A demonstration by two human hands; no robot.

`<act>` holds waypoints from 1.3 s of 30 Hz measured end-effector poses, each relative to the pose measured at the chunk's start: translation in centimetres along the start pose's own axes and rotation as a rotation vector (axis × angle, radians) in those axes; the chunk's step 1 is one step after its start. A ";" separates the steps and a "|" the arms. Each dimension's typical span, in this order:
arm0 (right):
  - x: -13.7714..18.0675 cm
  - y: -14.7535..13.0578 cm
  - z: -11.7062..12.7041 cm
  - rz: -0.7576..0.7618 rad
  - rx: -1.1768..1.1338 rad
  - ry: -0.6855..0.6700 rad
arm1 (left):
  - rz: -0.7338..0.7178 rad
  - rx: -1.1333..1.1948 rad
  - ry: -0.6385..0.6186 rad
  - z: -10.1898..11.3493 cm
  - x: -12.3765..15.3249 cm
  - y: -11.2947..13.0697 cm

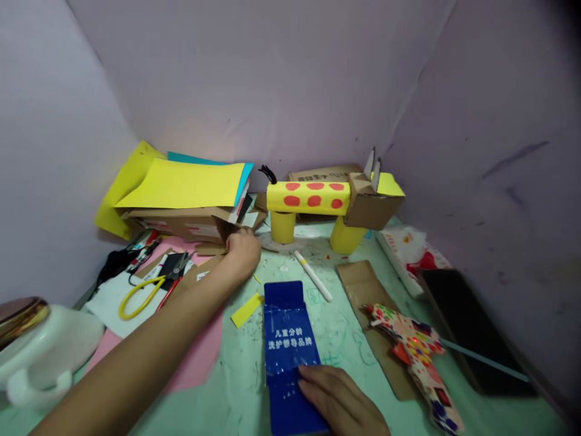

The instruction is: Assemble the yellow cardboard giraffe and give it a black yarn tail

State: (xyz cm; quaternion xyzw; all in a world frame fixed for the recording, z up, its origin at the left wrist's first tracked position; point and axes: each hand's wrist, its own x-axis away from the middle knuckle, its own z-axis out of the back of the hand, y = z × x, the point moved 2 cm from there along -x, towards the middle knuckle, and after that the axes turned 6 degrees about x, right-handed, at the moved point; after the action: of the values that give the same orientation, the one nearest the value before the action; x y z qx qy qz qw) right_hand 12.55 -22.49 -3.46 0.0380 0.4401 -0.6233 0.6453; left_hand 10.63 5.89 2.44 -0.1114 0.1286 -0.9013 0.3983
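Observation:
My left hand (245, 249) reaches to the open end of a cardboard box (181, 225) at the back left. Its fingertips are hidden there, and I cannot tell whether they hold anything. A flattened dark blue carton (290, 333) with white lettering lies in front of me. On its lower right edge rests my right hand (342, 399), fingers stretched out close together. Between the hands is a small yellow paper strip (247, 310). A white marker (313, 276) lies beyond the carton.
A spotted yellow paper animal (313, 197) with a cardboard head stands at the back. Scissors (143, 297) with yellow handles and a white mug (54, 339) are left. Rightward lie a cardboard strip (363, 284), a patterned glue gun (417, 345) and a dark phone (467, 327).

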 end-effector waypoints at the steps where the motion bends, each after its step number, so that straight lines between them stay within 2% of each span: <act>1: 0.1 0.1 -0.1 0.021 0.009 0.008 | -0.015 -0.011 0.001 0.2 0.3 0.4; 6: 0.3 0.5 -0.6 0.103 0.061 0.046 | -0.106 -0.052 0.010 1.5 1.8 1.7; 11: -0.9 0.2 0.4 0.171 0.039 0.091 | -0.167 -0.066 0.066 3.0 4.3 1.9; 17: -1.5 0.0 1.2 0.172 -0.001 0.074 | -0.191 -0.074 0.121 4.8 10.3 1.6; 19: -0.8 0.1 0.9 0.158 0.010 0.045 | -0.190 -0.079 0.199 4.8 12.8 1.3; 22: 0.2 0.7 0.7 0.058 0.045 0.059 | -0.175 0.006 0.407 4.0 16.3 0.5; 25: 0.2 1.0 1.1 0.021 0.067 0.075 | -0.167 0.264 0.595 1.9 19.0 -1.2; 27: -0.7 0.9 1.5 0.051 0.073 0.054 | -0.115 0.538 0.647 0.1 20.0 -2.7; 32: -5.0 0.3 2.0 0.104 0.055 0.095 | 0.276 1.138 0.711 -3.7 20.7 -5.0; 35: -7.4 0.6 1.0 0.098 0.015 0.093 | 0.360 1.262 0.785 -4.5 20.7 -5.1; 39: -9.8 2.0 -1.4 0.043 -0.083 0.087 | 0.437 1.276 0.883 -4.7 21.0 -5.3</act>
State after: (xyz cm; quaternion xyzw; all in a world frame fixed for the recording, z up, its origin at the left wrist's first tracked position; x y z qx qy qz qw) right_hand 15.10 -13.67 0.68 0.0478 0.4922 -0.5883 0.6398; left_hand -8.33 -5.66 1.76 0.5316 -0.2467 -0.6635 0.4651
